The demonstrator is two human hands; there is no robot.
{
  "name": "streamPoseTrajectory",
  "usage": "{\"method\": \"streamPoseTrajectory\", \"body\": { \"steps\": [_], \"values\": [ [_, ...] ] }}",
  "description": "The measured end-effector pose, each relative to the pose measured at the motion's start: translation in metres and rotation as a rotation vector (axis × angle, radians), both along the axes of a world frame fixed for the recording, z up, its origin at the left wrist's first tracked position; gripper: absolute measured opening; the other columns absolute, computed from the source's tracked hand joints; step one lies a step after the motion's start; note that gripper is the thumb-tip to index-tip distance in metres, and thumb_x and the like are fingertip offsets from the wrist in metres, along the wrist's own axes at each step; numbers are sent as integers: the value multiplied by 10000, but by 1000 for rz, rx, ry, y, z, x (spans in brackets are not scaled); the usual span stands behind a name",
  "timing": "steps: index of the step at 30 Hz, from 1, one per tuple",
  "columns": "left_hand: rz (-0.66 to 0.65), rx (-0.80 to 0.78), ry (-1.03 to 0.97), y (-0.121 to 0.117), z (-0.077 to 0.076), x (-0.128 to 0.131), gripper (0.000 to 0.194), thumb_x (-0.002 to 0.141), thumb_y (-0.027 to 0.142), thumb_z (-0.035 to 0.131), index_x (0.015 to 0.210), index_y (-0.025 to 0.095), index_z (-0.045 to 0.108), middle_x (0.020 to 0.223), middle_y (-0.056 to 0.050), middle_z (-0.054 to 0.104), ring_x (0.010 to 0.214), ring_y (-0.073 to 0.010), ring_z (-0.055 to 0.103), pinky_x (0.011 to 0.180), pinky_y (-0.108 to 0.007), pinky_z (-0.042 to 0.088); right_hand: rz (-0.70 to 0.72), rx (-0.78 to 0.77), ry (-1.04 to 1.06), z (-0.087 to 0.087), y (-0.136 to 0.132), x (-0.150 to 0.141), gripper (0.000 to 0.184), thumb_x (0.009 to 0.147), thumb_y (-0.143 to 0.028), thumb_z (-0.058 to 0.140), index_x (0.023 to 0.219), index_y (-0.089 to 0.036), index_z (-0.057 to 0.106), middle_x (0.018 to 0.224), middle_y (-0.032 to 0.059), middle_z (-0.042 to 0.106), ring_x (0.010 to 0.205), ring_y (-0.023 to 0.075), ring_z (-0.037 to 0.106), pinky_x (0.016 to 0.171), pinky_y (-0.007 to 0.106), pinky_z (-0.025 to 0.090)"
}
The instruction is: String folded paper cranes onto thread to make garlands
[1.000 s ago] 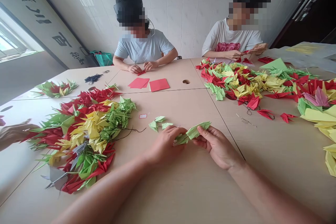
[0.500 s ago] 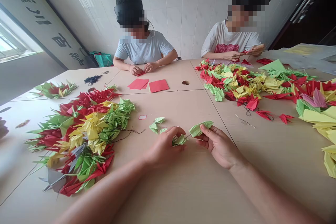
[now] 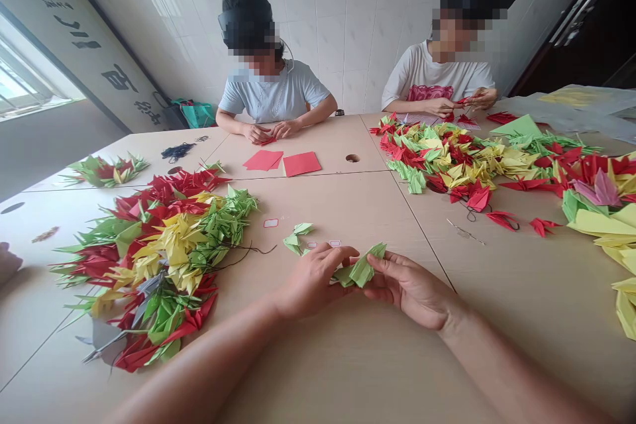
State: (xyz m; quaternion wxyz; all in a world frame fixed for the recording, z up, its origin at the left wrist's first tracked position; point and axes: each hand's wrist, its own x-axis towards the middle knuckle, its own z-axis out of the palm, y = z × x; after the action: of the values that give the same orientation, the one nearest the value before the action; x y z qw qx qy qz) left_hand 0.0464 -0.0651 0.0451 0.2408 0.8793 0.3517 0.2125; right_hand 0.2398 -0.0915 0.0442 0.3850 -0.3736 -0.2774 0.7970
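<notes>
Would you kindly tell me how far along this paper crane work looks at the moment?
Already done: a large heap of red, yellow and green origami cranes lies on the table. In hand: the left hand and right hand hold a light green crane. Left: two flat red paper squares lie unfolded, and loose green cranes sit nearby.

Left hand and right hand are both bare, with slim, tapering fingers. Wrists show no band or cuff fitting. Left forearm and right forearm are likewise bare, smooth and rounded, running uncovered to the lower edge of the head view.
</notes>
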Motion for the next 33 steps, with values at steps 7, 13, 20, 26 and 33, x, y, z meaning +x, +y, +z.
{"method": "streamPoseTrajectory", "body": {
  "steps": [7,13,20,26,33],
  "values": [
    [-58,96,17,0,0,-1,477,808,290,540,1254,222,384,1079,-81,596,971,-218,528,818,-330,414,-35,150,-73,-1,-2,-8,237,767,-372,654,934,-206,676,936,35,673,850,148,604,715,249,512],
    [32,-97,-60,-2,1,2,558,750,322,622,1253,250,392,1110,-63,565,859,-164,525,767,-295,435,-63,206,-63,-1,0,-7,256,760,-389,657,933,-201,667,934,35,673,892,177,610,796,319,493],
    [-12,-556,-229,0,6,1,575,767,449,583,1258,220,389,958,-47,566,736,-124,512,641,-248,422,-101,287,-121,-1,2,-3,239,776,-403,638,897,-198,662,941,37,675,913,179,601,843,341,470],
    [50,-880,-407,1,13,-2,455,863,507,390,1201,221,496,896,-42,607,786,-147,578,710,-277,438,-113,291,-175,-1,3,0,236,785,-400,629,903,-198,655,960,41,675,948,187,587,841,332,475],
    [36,-930,-568,7,6,0,427,764,426,606,1113,186,551,914,-54,595,771,-130,559,680,-255,443,-140,341,-284,2,3,1,263,759,-428,641,870,-189,654,901,41,682,866,182,607,829,360,474]
  ]
}}
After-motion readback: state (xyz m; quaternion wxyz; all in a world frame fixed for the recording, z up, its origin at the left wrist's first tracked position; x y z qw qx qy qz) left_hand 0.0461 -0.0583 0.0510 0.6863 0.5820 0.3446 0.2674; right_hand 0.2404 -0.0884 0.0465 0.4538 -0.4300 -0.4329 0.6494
